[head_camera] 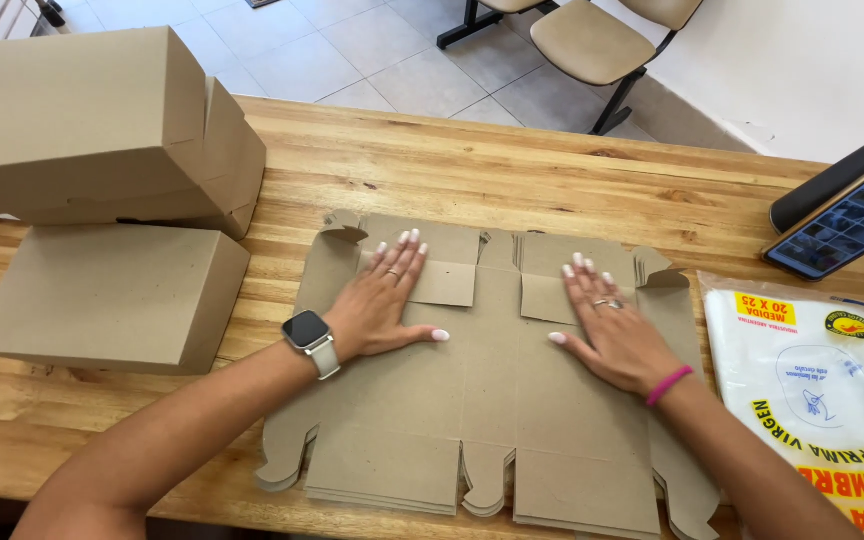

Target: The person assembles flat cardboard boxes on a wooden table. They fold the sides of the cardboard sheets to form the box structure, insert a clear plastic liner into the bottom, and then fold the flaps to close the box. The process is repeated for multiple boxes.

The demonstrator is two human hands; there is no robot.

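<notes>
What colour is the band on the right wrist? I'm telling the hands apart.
Bright pink, a thin band on the right hand's wrist, seen in the head view.

The near middle of the wooden table (512,170) is covered by a stack of flat cardboard blanks (482,400), low enough to be passed over. The left side is blocked by a closed cardboard box (102,295), and behind it by taller stacked boxes (92,125). The right side is bounded by a plastic packet (822,390), with a phone (842,222) and a dark cylinder (832,180) beyond it. A bare strip of table is left open along the far edge, between the stacked boxes and the cylinder.
</notes>
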